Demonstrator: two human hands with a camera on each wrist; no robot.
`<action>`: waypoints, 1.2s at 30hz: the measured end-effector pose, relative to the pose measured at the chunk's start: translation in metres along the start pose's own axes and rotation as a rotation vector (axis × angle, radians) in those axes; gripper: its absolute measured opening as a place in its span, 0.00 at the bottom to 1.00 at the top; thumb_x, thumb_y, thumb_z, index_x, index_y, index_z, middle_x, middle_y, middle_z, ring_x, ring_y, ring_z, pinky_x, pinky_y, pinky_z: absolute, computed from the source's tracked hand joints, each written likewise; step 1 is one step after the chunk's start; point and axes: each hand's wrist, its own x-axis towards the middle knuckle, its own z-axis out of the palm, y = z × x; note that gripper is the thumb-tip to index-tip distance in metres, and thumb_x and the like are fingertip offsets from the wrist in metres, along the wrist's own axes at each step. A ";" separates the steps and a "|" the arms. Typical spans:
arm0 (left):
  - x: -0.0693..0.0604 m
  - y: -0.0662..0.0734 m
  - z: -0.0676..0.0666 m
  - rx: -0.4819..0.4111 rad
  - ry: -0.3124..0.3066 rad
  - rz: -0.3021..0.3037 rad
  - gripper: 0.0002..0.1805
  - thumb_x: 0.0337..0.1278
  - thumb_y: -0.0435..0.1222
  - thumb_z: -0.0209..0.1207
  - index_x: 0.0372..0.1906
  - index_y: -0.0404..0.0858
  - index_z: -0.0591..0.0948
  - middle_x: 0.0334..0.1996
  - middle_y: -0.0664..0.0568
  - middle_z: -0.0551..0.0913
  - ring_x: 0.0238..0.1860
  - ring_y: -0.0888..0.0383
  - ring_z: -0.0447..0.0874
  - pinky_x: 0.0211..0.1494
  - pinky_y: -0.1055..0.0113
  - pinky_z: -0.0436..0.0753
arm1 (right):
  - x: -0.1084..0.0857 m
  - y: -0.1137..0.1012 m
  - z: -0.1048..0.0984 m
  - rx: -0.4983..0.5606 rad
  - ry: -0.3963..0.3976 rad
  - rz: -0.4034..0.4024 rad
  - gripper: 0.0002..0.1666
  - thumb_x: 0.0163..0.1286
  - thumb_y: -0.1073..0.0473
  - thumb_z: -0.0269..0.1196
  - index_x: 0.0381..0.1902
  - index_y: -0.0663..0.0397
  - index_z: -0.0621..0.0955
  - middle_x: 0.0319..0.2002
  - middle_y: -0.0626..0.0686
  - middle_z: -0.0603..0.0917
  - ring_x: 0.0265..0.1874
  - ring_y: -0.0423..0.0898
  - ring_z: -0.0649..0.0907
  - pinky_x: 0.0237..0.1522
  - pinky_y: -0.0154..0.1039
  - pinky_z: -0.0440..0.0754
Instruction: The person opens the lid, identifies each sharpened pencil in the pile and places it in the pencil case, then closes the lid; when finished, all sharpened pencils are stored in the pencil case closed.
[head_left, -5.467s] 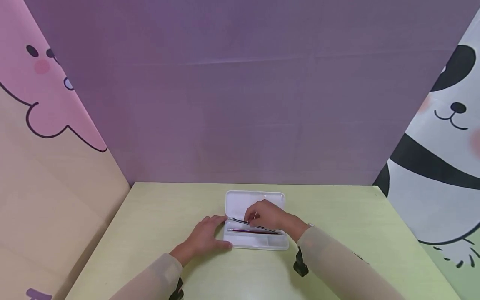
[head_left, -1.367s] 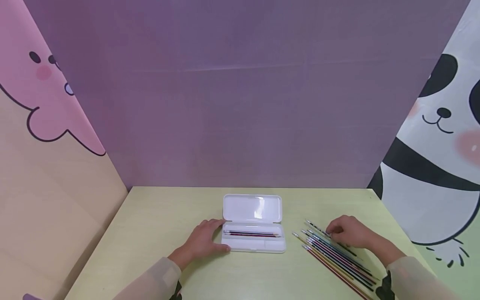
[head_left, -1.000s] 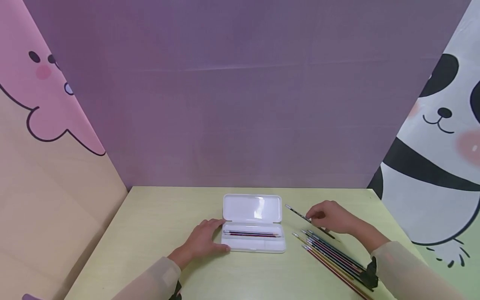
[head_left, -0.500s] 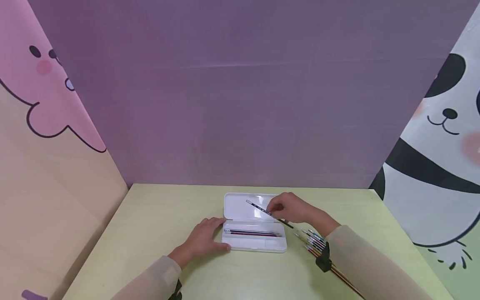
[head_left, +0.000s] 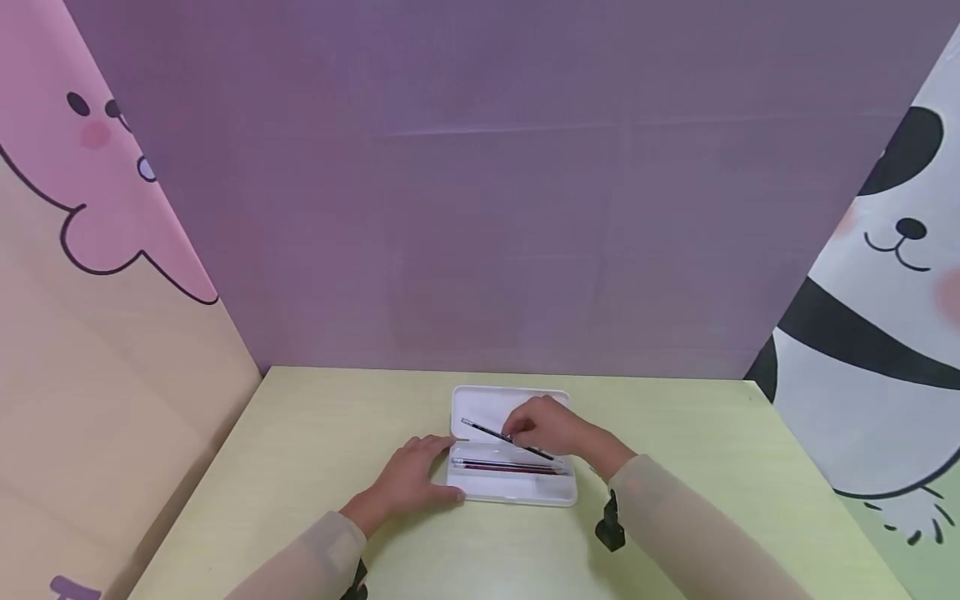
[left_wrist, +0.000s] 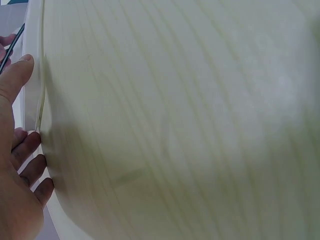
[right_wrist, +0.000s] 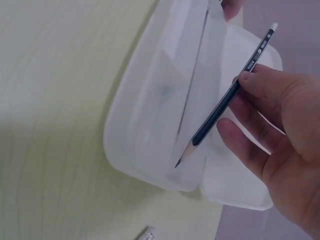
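The case [right_wrist: 122, 125] looks smooth, milky plastic, the dark pencil [right_wrist: 217, 113] glossy-coated wood, the tabletop [left_wrist: 150, 125] wood-grained.

Left wrist view: left hand [left_wrist: 12, 185] cropped, case [left_wrist: 33, 95] too. Right wrist view: another pencil [right_wrist: 148, 233] at bottom edge, only pale end showing.

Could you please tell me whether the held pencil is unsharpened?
No, the dark pencil in the right hand is sharpened to a point.
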 end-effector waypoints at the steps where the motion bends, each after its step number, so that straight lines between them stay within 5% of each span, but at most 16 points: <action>1: 0.000 0.000 0.000 0.003 0.000 0.000 0.50 0.47 0.61 0.72 0.74 0.44 0.71 0.70 0.49 0.75 0.70 0.44 0.71 0.73 0.43 0.70 | 0.000 0.000 0.002 0.000 -0.005 0.003 0.11 0.66 0.69 0.67 0.41 0.50 0.90 0.34 0.41 0.89 0.33 0.35 0.82 0.41 0.33 0.83; 24: 0.001 0.000 0.002 -0.002 -0.004 0.002 0.51 0.47 0.62 0.72 0.74 0.44 0.71 0.70 0.49 0.76 0.68 0.45 0.72 0.72 0.43 0.71 | -0.002 -0.024 0.031 -0.292 0.044 0.108 0.07 0.64 0.63 0.72 0.32 0.42 0.91 0.30 0.39 0.88 0.32 0.37 0.81 0.43 0.40 0.83; 36: -0.002 0.001 0.002 -0.011 -0.010 -0.005 0.51 0.47 0.61 0.73 0.75 0.43 0.70 0.71 0.48 0.75 0.70 0.44 0.71 0.74 0.43 0.69 | -0.011 -0.020 0.026 -0.183 -0.007 0.059 0.06 0.66 0.63 0.69 0.39 0.48 0.91 0.32 0.40 0.90 0.33 0.35 0.84 0.45 0.39 0.85</action>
